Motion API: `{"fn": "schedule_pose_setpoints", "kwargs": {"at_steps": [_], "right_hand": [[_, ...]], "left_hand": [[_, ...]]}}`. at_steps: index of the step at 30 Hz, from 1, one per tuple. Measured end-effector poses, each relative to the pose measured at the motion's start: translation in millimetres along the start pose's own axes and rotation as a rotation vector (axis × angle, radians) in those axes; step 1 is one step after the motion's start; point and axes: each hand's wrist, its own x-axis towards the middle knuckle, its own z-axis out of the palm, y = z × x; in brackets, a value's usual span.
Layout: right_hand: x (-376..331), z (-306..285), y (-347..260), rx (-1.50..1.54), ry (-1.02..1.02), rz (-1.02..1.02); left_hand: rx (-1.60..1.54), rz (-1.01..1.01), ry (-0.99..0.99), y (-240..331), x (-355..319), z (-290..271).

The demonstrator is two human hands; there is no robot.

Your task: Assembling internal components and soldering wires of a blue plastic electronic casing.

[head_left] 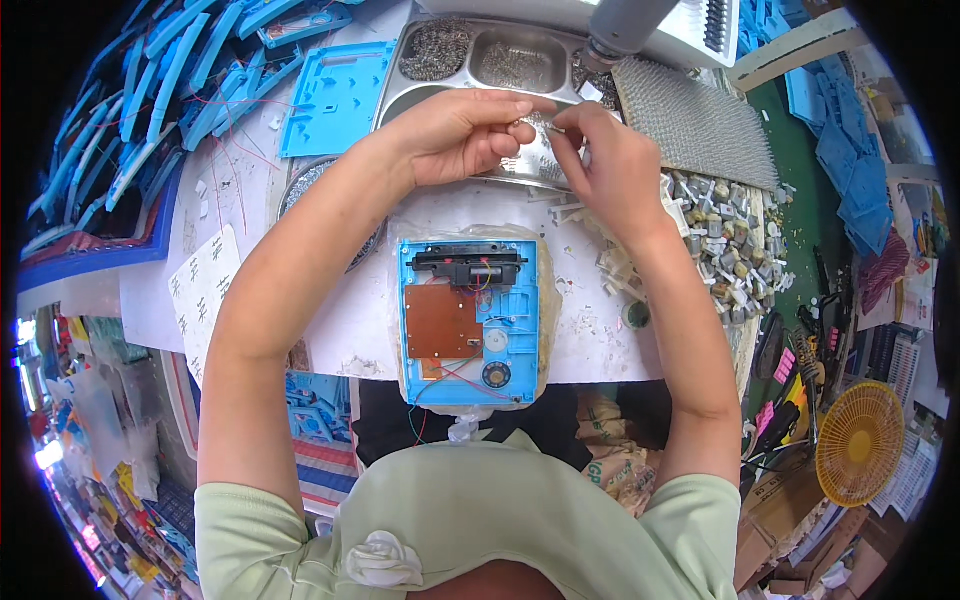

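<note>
Over the front edge of a metal compartment tray [515, 35], my left hand [465, 137] is closed, thumb and forefinger pinched on something tiny I cannot make out. My right hand [612, 165] pinches close beside it, with a small metallic bit at the fingertips, too small to name. Nearer to me, a blue plastic housing [515, 350] lies on a plastic-wrapped pad [548, 300]. In it sit a brown circuit board [440, 322], a black mechanism [465, 265], a small round speaker [496, 375] and thin wires. Neither hand touches the housing.
Small metal parts [435, 50] fill the tray's compartments. Blue housings [200, 70] pile up at the far left, near a single blue panel [335, 95]. On the right lie small motor-like parts [720, 240] and a grid of metal pieces [695, 120]. A grey cylinder [625, 30] overhangs the tray.
</note>
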Motion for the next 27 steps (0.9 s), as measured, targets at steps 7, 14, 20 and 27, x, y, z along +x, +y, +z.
{"fn": "schedule_pose_setpoints", "kwargs": {"at_steps": [7,14,20,27], "right_hand": [[-1.5,-0.3,-10.4,0.219,-0.012,0.088],[9.4,-3.8,-5.2,0.551,0.003,0.394],[12.7,-9.4,-12.1,0.387,-0.060,0.254],[17.4,-9.6,-9.3,0.035,-0.037,-0.281]], "left_hand": [[0.400,0.111,0.374,-11.3,0.5,23.5],[0.683,0.377,0.379,-5.3,-9.9,33.5],[0.914,0.322,0.396,-0.9,-4.9,21.8],[0.970,-0.169,0.403,-0.8,-5.6,22.3]]}}
